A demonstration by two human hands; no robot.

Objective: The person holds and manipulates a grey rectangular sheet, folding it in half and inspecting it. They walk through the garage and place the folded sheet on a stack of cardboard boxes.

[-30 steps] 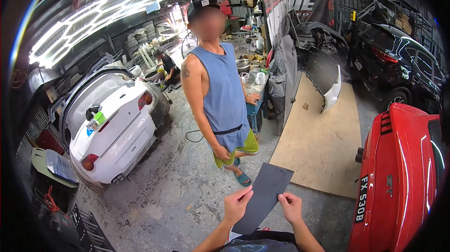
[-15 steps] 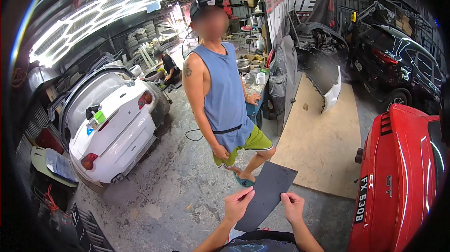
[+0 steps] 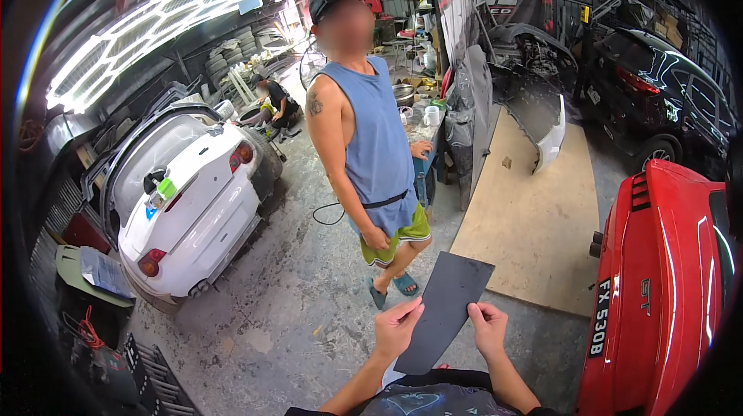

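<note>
A thin, dark grey rectangular sheet [image 3: 444, 315], which looks like sandpaper, is held in front of my body at a slant. My left hand [image 3: 398, 328] pinches its left edge between thumb and fingers. On the opposite edge, the thumb and fingertips of my right hand [image 3: 488, 329] are closed as well. The sheet's face shows no fold, and its lower end reaches down close to my dark shirt [image 3: 433, 399].
A person in a blue sleeveless top [image 3: 377, 137] stands just ahead, one hand on a cluttered workbench [image 3: 428, 134]. Left is a white car [image 3: 193, 215]; right, a red car [image 3: 658, 284]. A bumper part [image 3: 549, 137] rests on a plywood sheet [image 3: 534, 230]. Another person [image 3: 280, 104] crouches farther back.
The standing person's feet and legs have shifted, and both sandals now show. My hands keep the same pinch on the sheet, which sits slightly higher and farther right in view.
</note>
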